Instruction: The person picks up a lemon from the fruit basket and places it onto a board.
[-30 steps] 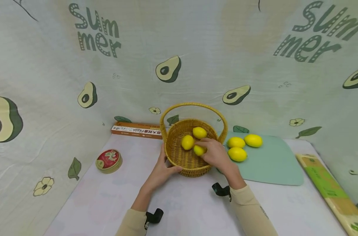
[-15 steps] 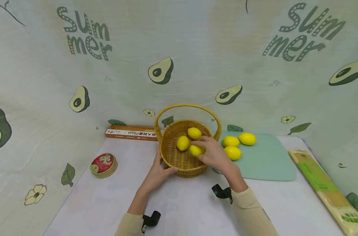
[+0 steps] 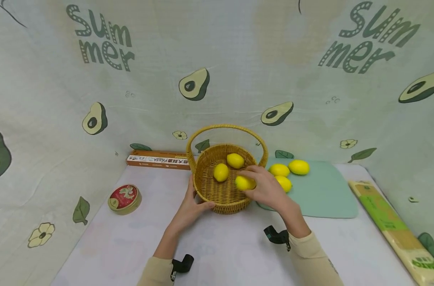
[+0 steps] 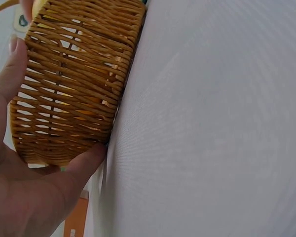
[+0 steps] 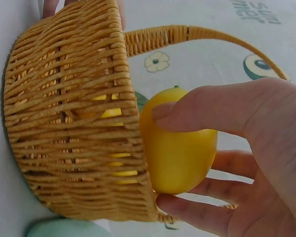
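A yellow wicker basket [image 3: 228, 208] with a tall arched handle stands upright on the table. My left hand [image 3: 189, 209] grips its left side, the thumb and fingers spread along the woven wall [image 4: 74, 84]. Between the thumb and fingers of my right hand [image 3: 270, 190] is a lemon [image 3: 245, 183]. In the right wrist view this lemon [image 5: 180, 148] is at the basket's rim. Two more lemons, one nearer [image 3: 221, 172] and one farther back [image 3: 235, 160], lie inside the basket.
Right of the basket lies a pale green mat [image 3: 327, 194] bearing three lemons [image 3: 299, 167]. A round red-topped tin [image 3: 124, 198] sits at left. Behind is a pasta box [image 3: 157, 160] against the cloth wall. A long noodle packet [image 3: 392, 222] lies along the right edge.
My right hand has raised the lemon from inside the basket to rim height and shifted slightly right. The left hand stays on the basket. The head view has turned a little.
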A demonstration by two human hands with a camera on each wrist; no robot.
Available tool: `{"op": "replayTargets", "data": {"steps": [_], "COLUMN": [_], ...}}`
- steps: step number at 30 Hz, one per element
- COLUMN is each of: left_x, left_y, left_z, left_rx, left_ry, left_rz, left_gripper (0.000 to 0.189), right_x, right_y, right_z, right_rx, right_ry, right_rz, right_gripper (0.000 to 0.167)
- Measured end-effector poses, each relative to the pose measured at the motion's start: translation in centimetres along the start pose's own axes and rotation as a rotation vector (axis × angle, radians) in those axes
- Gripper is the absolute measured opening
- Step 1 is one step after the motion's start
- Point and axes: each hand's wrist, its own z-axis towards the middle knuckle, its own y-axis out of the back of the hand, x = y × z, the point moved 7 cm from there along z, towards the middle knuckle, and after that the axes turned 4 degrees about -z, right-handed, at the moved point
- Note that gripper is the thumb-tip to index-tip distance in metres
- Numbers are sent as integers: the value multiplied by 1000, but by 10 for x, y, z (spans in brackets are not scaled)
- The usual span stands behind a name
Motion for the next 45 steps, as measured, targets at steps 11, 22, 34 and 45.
{"op": "replayTargets", "data": {"steps": [11,22,34,45], "left_x": [-2,0,1,2], "left_y": [2,2,1,2], "left_z": [1,1,-1,-1], "left_rx": [-5,-8,-7,-10], "left_ry": [-15,-11,25,30], "left_rz": [-4,4,35,53], "left_gripper": [122,121,124,123], "right_x": [-12,-59,-123,-153], "right_y": [18,30,44,42], "right_z": [-18,-36,-57,-66], "right_rx": [-33,-35,-30,-74], "right_ry": [-7,-115,-334,-388], "right_rz": [-23,-70,-109,-162], "right_gripper": [52,52,64,58]}}
